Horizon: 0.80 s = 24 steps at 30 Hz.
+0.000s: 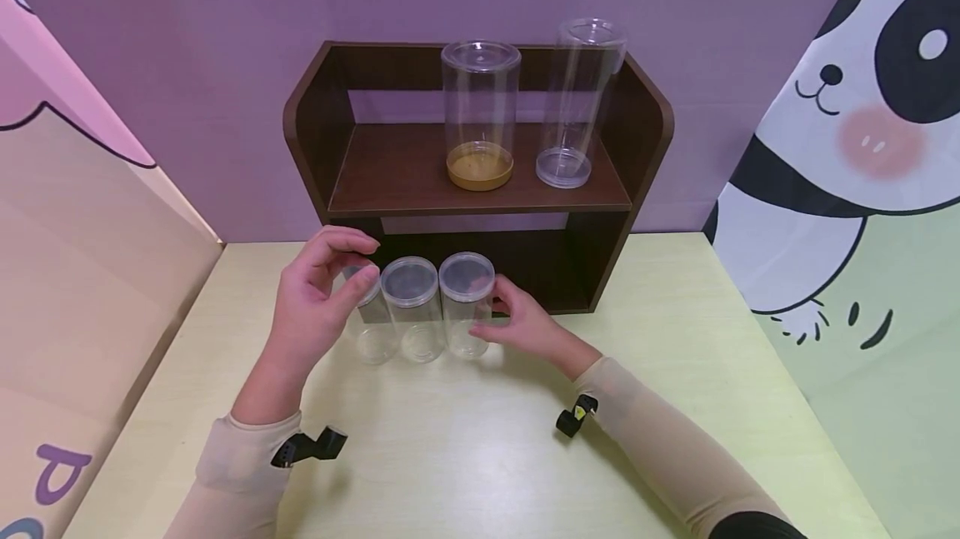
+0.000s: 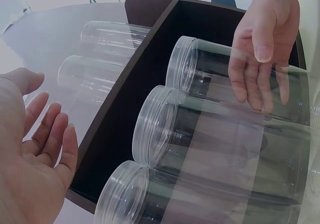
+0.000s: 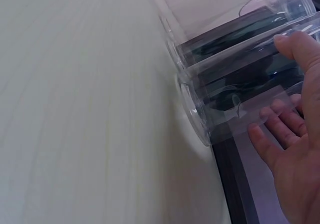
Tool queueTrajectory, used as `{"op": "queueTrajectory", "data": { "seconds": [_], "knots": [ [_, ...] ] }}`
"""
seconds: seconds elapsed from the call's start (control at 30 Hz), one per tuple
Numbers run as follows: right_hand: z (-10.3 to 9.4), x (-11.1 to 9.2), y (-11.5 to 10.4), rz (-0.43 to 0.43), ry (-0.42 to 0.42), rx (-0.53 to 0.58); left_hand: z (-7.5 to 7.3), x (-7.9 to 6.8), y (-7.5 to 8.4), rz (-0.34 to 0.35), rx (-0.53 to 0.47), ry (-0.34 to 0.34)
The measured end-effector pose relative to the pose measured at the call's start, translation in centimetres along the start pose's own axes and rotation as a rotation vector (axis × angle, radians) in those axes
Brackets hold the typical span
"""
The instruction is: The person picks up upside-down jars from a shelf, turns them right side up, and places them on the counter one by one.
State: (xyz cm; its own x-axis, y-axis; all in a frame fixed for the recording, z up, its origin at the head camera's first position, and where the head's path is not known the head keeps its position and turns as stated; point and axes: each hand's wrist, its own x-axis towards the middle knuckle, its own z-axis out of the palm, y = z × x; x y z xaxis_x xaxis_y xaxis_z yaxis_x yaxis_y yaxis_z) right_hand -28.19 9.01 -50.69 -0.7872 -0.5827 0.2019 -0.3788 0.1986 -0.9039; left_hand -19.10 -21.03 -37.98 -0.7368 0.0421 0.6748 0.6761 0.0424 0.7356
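Note:
Three clear lidded jars stand upright in a row in front of the shelf: a left jar (image 1: 375, 347), a middle jar (image 1: 420, 344) and a right jar (image 1: 463, 342). My left hand (image 1: 315, 301) is by the left jar's lid, partly covering it in the head view; the left wrist view has its fingers loosely spread, with nothing between them. Beside the right jar is my right hand (image 1: 531, 329), its thumb at the near side and its fingers at the far side. Those fingers (image 3: 285, 129) look loosely extended around the clear wall in the right wrist view.
A dark brown two-tier shelf (image 1: 480, 210) stands behind the jars. Its upper tier bears a tall clear canister (image 1: 480, 97) with a golden-brown base and a slimmer clear canister (image 1: 581, 97). Under everything is the pale wooden table (image 1: 442, 456). A purple backdrop (image 1: 225, 81) hangs behind.

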Motion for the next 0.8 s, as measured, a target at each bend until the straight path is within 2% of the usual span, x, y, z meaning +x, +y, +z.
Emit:
{"op": "queueTrajectory", "data": {
  "seconds": [0.33, 0.6, 0.8],
  "knots": [
    [0.1, 0.0, 0.2, -0.009, -0.004, -0.003, -0.1, -0.1, 0.0, -0.011, 0.006, 0.009],
    [0.2, -0.1, 0.2, -0.005, -0.001, 0.009, -0.8, 0.0, 0.0, 0.003, -0.001, 0.059],
    [0.1, -0.2, 0.3, -0.014, 0.004, -0.005, -1.1, -0.1, 0.0, -0.042, 0.012, 0.099]
  ]
}}
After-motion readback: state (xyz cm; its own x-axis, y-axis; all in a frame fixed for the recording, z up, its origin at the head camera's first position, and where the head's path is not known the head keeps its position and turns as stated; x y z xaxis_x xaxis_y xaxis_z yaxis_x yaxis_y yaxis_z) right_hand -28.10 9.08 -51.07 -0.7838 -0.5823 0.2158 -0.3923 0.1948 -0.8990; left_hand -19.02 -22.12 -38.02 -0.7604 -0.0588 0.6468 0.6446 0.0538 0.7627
